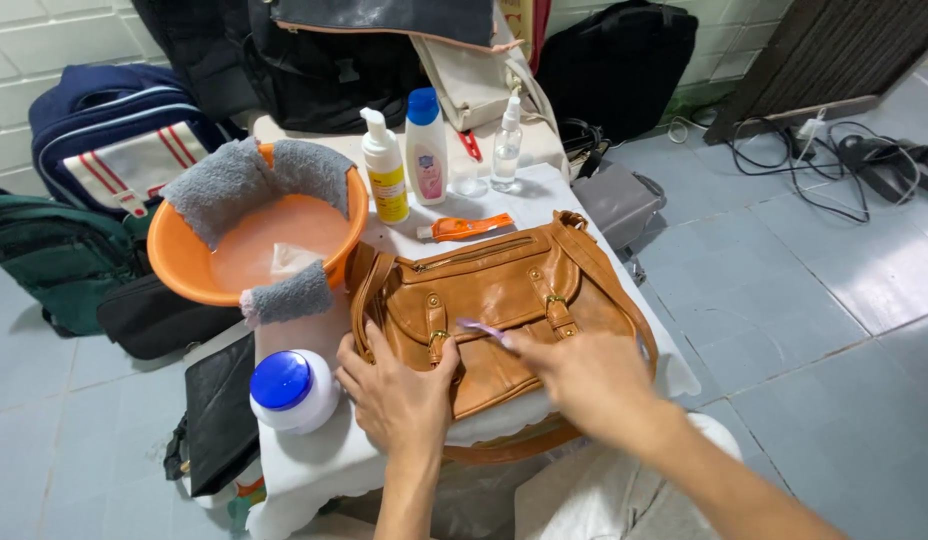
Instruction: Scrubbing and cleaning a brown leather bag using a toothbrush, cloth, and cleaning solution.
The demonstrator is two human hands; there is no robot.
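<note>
Tan leather handbag (504, 300) is lying flat on the white-covered table (324, 460), front side up. Left hand (399, 395) is pressing down on its lower left corner, fingers spread, gripping nothing. Right hand (584, 375) is pinching a small lilac brush (481, 329), fingers closed on it, tip touching the bag's front flap. White jar with blue lid (292, 390) is sitting just beside the left hand; orange basin (189, 265) with grey cloths is sitting behind it.
</note>
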